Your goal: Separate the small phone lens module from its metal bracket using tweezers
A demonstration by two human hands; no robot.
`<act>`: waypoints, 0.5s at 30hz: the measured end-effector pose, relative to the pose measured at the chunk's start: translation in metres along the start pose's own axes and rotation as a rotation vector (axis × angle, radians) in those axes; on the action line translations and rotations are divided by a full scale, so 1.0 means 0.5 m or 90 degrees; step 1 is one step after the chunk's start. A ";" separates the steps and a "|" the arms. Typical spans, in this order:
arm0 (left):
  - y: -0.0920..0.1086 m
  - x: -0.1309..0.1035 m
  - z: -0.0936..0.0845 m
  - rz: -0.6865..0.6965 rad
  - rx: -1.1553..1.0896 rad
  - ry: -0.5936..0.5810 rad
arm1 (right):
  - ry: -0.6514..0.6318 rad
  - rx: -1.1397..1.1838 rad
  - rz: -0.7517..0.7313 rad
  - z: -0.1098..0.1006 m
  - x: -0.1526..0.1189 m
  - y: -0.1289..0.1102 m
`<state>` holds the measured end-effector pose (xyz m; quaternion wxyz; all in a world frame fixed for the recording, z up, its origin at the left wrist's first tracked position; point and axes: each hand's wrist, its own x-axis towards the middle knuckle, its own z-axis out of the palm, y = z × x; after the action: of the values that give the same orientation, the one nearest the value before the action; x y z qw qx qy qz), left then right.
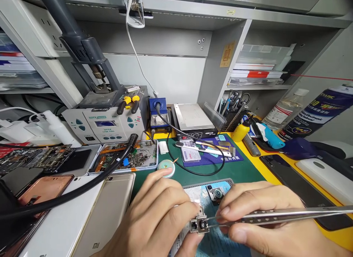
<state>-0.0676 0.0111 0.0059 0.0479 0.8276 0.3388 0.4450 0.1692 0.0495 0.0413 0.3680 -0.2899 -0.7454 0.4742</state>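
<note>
Left hand (161, 214) pinches metal-framed camera module (199, 225); right hand (271, 199) pinches steel tweezers (264, 217), tips at module, above blue mat (220, 244).

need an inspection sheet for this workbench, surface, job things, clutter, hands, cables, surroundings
Surface: green flat mat on a yellow benchtop
Job's things: small silver metal part with two square frames; long silver metal tweezers, tips at the part, contact too small to confirm
Clutter: white-rimmed tray of circuit boards, gold phone, black phone
Hands: left hand pinches the part; right hand grips the tweezers between its fingers
Cables: thick black hose across the gold phone; thin black cable looped over the mat
Surroundings: grey metal shelving; grey box-shaped station with display
</note>
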 end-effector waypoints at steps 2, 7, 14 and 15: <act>0.001 0.000 0.000 0.004 0.006 0.000 | -0.002 0.002 0.005 0.001 -0.001 0.001; 0.005 0.006 0.002 -0.004 0.012 0.014 | 0.008 0.004 0.011 0.001 -0.008 -0.001; 0.004 0.003 0.002 0.000 0.010 0.013 | 0.026 -0.012 0.005 0.001 -0.002 -0.005; 0.003 0.002 0.002 0.000 0.009 0.010 | 0.028 -0.012 0.005 0.001 -0.001 -0.005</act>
<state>-0.0657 0.0109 0.0067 0.0395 0.8244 0.3424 0.4489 0.1688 0.0480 0.0432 0.3795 -0.3068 -0.7405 0.4620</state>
